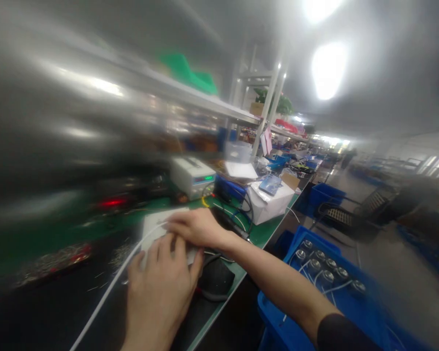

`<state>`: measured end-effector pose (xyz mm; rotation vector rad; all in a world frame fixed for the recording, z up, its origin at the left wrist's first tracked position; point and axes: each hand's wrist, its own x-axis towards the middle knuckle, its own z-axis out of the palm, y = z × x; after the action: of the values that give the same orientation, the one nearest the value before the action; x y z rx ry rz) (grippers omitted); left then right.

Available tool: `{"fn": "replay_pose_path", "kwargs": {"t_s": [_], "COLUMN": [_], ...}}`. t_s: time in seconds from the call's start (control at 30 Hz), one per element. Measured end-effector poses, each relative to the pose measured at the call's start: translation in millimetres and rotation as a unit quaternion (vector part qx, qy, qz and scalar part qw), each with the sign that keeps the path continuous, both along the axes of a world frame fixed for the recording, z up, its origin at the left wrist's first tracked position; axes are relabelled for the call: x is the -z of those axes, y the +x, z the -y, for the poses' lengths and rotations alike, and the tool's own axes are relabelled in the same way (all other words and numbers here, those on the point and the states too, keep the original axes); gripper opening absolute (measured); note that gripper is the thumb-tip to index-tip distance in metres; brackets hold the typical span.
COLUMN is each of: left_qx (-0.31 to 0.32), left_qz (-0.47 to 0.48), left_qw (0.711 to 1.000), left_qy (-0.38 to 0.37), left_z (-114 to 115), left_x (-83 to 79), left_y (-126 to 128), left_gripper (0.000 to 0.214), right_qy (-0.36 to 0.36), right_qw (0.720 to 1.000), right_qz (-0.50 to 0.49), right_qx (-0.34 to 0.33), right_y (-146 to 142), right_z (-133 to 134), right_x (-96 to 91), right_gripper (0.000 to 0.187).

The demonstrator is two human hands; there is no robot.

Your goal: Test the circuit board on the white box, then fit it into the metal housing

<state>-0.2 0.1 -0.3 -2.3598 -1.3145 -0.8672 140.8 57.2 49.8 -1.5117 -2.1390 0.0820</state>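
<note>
A white cable (pixel 122 265) runs from the lower left up to my right hand (pixel 199 226), whose fingers are pinched together around it near its upper end. Just below, my left hand (pixel 163 278) is seen from the back, its fingers bent and their tips meeting the right hand. What lies under those left fingers is hidden. Both hands are over a white sheet or flat panel (pixel 155 217) on the workbench (pixel 106 226).
A power supply (pixel 192 178) with a green display stands behind the hands. To its right is a white box (pixel 270 202) bearing a phone (pixel 270 185). A blue bin (pixel 265 307) at lower right holds several round metal parts (pixel 327 278) with white wires. Loose metal pieces (pixel 58 263) lie left.
</note>
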Motion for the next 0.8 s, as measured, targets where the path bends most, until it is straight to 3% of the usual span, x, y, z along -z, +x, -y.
{"fn": "replay_pose_path", "kwargs": {"t_s": [0.17,0.37,0.53,0.6,0.7,0.8], "left_qx": [0.002,0.024,0.051,0.058,0.059,0.17], "left_qz": [-0.01,-0.006,-0.014,-0.016,-0.021,0.082], "left_qw": [1.0,1.0,0.998,0.998,0.998,0.982], "left_qy": [0.003,0.018,0.02,0.014,0.004,-0.03], "left_z": [-1.8,-13.4,-12.1,3.8,46.1,105.4], "left_x": [3.5,8.6,4.4,7.3,22.7,39.2], "left_y": [-2.2,-5.8,-2.6,-6.6,-29.9,-72.3], "left_gripper": [0.048,0.049,0.032,0.032,0.045,0.045], "right_qy": [0.022,0.109,0.169,0.218,0.271,0.189], "right_qw": [1.0,0.993,0.983,0.971,0.95,0.97], "right_qz": [-0.006,-0.038,-0.053,-0.073,-0.122,-0.107], "right_qx": [-0.009,0.004,-0.041,-0.067,-0.093,-0.111], "right_y": [-0.3,-7.9,-21.6,-30.5,-35.3,-20.2], "right_z": [-0.1,4.9,33.0,62.7,120.3,172.9], "right_x": [6.0,20.1,8.5,-0.5,-6.6,8.0], "right_gripper": [0.029,0.031,0.03,0.027,0.024,0.028]}}
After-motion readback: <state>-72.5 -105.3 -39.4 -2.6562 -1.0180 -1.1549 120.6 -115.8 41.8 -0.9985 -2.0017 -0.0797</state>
